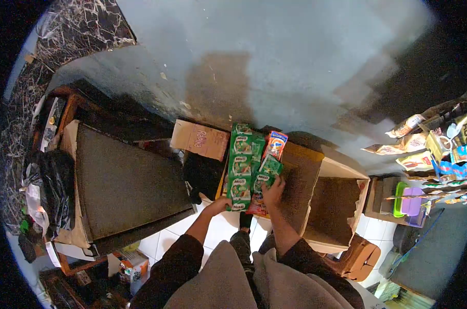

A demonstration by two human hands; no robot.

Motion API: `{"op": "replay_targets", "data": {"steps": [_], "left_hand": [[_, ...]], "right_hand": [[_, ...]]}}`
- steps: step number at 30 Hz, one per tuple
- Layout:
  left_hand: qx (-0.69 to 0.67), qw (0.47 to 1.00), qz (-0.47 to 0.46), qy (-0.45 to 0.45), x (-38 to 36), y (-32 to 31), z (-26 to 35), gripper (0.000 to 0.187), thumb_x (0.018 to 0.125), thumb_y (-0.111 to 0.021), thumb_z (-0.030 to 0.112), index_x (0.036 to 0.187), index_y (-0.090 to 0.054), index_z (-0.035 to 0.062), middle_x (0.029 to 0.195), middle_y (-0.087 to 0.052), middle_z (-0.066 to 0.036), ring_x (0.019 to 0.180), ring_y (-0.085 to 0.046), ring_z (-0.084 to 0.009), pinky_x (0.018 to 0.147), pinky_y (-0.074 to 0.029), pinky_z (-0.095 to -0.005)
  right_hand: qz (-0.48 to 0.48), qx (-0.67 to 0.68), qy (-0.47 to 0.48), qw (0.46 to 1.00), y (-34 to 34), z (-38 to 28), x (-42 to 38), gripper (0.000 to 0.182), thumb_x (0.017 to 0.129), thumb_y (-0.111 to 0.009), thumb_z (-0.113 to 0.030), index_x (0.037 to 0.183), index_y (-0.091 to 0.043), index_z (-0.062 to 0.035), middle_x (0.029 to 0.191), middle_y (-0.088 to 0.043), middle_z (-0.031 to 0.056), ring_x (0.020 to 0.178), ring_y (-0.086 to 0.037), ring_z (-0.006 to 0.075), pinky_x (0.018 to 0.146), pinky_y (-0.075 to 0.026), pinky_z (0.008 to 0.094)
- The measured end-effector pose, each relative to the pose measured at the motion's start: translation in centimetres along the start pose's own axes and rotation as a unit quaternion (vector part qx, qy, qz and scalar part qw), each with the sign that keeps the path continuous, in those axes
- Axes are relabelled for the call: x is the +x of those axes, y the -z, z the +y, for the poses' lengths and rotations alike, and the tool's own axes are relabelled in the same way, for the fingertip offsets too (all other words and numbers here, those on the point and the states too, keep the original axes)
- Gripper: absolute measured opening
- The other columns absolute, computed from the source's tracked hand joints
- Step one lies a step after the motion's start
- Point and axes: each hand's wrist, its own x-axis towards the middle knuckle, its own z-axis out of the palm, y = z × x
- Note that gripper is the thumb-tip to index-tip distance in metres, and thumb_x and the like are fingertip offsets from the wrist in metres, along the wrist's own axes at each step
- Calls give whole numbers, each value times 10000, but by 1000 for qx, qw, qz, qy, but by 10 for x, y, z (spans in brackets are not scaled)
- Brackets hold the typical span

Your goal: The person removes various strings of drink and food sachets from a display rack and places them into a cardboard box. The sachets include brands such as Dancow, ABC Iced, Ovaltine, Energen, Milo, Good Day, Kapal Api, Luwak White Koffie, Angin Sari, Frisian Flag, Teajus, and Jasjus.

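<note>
A long strip of green Milo sachets (240,166) hangs down in front of me. My left hand (222,204) is closed on the lower left edge of this strip. My right hand (273,192) has its fingers around a second bunch of green Milo sachets (269,167), just right of the strip. Above that bunch is a red and blue packet (276,145). A reddish packet (257,204) shows below, partly covered by the green sachets. Behind them stands an open cardboard box (297,170), its inside largely hidden.
An empty-looking open carton (334,208) stands to the right, a box marked Rapika (200,139) at the back left. A large dark panel (130,180) fills the left side. Snack packets (416,141) hang at the right, above green and purple containers (409,201).
</note>
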Motion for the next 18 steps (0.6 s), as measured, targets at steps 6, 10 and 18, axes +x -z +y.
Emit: {"op": "replay_targets", "data": {"steps": [6,10,18], "left_hand": [[461,878,64,114,52,27,-79,443,652,-525,412,851,-548,17,891,-542,-144,782,-518,-310,724,-403,-409],[435,834,339,-4,-9,-31,45,672,732,-481,397,1247,-253,32,1257,-289,-210,1144,-293,-354,901,-263,-474],[644,678,258,-244,47,-57,19,613,821,-399,378,1312,-158,102,1351,-151,-136,1218,-151,-380,962,-136,-525]], "right_hand": [[-170,-14,29,985,0,5,-4,791,693,-645,-275,1300,-164,-112,1328,-102,225,1207,-161,390,954,-246,440],[-148,-98,55,983,1,0,-8,750,718,-611,-333,1292,-188,-102,1330,-87,232,1208,-148,400,944,-238,476],[-181,-167,184,952,-6,4,-5,782,709,-501,-546,1311,-185,-160,1351,-67,195,1236,-98,366,974,-188,472]]}}
